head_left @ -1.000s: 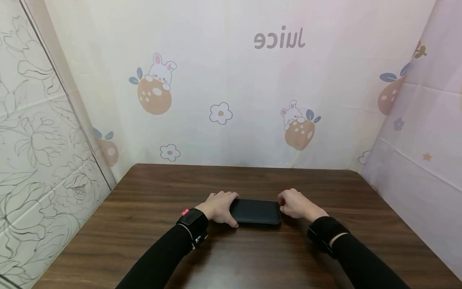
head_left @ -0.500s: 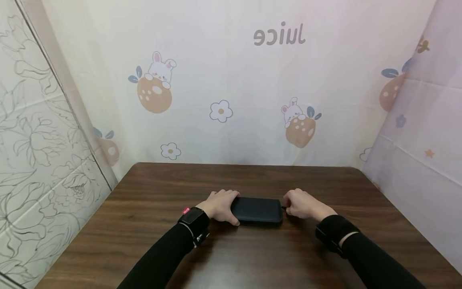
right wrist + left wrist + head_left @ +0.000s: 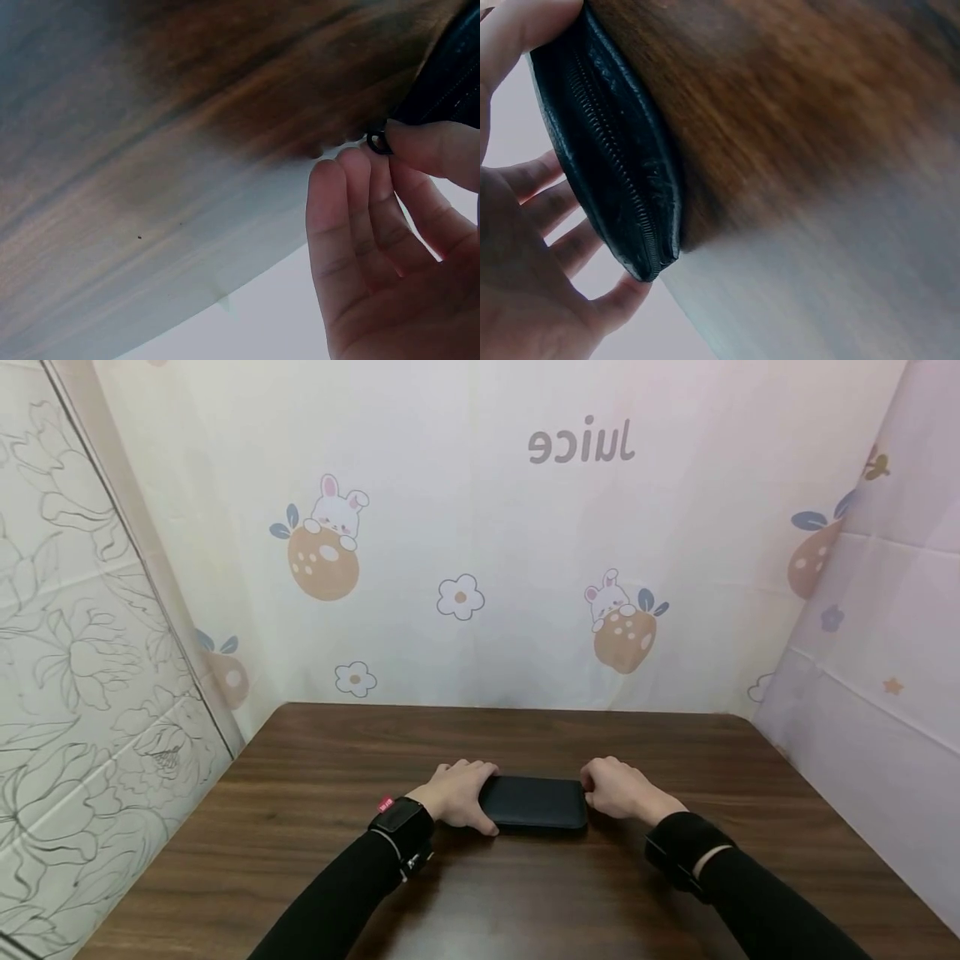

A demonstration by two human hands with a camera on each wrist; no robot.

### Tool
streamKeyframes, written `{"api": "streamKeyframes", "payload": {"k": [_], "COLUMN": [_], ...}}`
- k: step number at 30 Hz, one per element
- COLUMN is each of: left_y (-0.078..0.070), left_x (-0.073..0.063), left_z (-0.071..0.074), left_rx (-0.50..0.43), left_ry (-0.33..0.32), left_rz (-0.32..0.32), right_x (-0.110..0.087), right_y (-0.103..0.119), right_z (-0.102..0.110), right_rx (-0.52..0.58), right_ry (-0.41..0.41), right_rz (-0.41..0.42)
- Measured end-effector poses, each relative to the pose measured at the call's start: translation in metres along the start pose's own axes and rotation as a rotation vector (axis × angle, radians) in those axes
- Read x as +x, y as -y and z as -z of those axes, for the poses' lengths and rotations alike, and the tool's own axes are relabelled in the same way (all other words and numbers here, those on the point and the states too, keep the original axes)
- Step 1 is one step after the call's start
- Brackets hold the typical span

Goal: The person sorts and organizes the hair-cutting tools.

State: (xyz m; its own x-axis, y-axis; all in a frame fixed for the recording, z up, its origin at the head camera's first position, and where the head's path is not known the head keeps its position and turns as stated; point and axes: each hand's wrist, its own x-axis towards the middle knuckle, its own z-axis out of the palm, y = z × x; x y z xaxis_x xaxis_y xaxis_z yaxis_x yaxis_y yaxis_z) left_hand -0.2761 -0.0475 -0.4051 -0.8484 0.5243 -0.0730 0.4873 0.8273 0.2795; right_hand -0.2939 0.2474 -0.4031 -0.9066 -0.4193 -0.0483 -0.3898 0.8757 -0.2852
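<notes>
Black pouch (image 3: 534, 803) (zip (image 3: 614, 151) along its edge) lies flat.

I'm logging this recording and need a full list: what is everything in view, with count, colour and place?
case: 1, black, on the table between the hands
zipper: 1, black, along the case's edge
pull ring: 1, black, at the case's right end
table: 1, brown wood grain, under the case
back cloth: 1, whitish, printed, behind the table
right cloth: 1, pale lilac, right side
left panel: 1, white with grey line flowers, left side
wristbands: 2, black, one per wrist
red tag: 1, red, left wristband
sleeves: 2, black, on both arms
left hand: 1, bare, gripping the case's left end
right hand: 1, bare, pinching the pull ring
</notes>
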Motion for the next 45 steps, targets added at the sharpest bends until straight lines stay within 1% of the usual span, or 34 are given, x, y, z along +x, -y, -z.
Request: {"api": "streamKeyframes", "payload": {"k": [8,11,16,23,27,30,33,39,45], "left_y": [-0.002,-0.003,-0.005,-0.003,-0.003,-0.004,-0.005,-0.005,-0.004], "left_x": [0.002,0.002,0.003,0.003,0.005,0.005,0.005,0.003,0.005], "left_z": [0.002,0.002,0.003,0.004,0.003,0.001,0.0,0.001,0.001], "left_rx": [0.015,0.028,0.044,0.05,0.047,0.05,0.056,0.06,0.057], "left_ry": [0.001,0.002,0.002,-0.009,-0.014,-0.008,-0.003,-0.008,-0.004], "left_rz": [0.005,0.01,0.016,0.021,0.021,0.019,0.02,0.039,0.034], "right_x": [-0.001,-0.002,-0.004,-0.009,-0.01,-0.012,-0.014,-0.016,-0.019], "right_y": [0.004,0.004,0.004,0.008,0.007,0.005,0.004,0.007,0.011], "right_z": [0.005,0.005,0.004,0.005,0.005,0.004,0.003,0.004,0.006], "right_rx": [-0.012,-0.024,-0.011,0.003,-0.002,0.005,0.01,0.009,0.007], "right_ry": [0.011,0.016,0.016,0.016,0.008,0.023,0.032,0.039,0.047], "right_rz": [0.028,0.021,0.007,0.045,0.043,0.029,0.034,0.048,0.033]}}
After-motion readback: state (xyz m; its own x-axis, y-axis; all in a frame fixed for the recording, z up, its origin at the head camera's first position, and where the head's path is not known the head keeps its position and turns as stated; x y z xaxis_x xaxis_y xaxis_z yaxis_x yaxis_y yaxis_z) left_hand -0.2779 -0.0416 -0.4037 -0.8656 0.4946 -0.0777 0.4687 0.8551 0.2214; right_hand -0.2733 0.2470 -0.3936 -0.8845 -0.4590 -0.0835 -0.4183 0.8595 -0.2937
